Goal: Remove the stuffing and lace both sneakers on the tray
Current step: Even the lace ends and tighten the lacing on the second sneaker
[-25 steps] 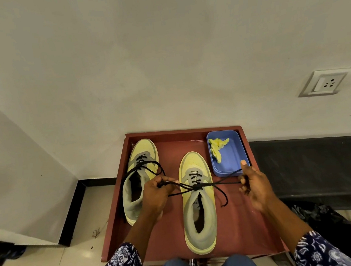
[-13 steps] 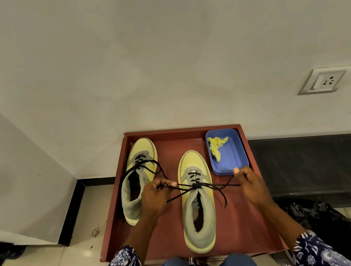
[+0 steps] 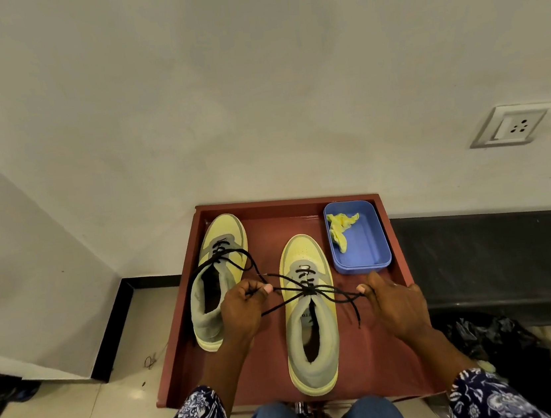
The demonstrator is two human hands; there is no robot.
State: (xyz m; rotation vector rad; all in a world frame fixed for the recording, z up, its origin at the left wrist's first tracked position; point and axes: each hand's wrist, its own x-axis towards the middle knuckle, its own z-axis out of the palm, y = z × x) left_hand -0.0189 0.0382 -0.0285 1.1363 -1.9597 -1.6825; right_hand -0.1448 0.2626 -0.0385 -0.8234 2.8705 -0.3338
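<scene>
Two yellow and grey sneakers stand on a red-brown tray (image 3: 381, 345). The right sneaker (image 3: 311, 326) is in the tray's middle, its black lace (image 3: 308, 290) knotted over the tongue with loops pulled out to both sides. My left hand (image 3: 245, 311) pinches the left loop. My right hand (image 3: 395, 305) pinches the right loop, and one loose lace end hangs down beside it. The left sneaker (image 3: 217, 271) sits at the tray's left with its own black lace lying in a loose loop. Crumpled yellow stuffing (image 3: 341, 230) lies in a blue bin (image 3: 365, 257) at the tray's back right.
The tray sits against a white wall with a socket (image 3: 513, 125) at the right. A black bench (image 3: 501, 250) runs along the tray's right side, with a dark bag (image 3: 498, 341) under it. Glossy floor tiles and a black skirting lie to the left. My knees are below the tray.
Both hands have moved inward toward the right sneaker, the right hand more so. The lace loops are shorter and the knot sits tighter on the tongue.
</scene>
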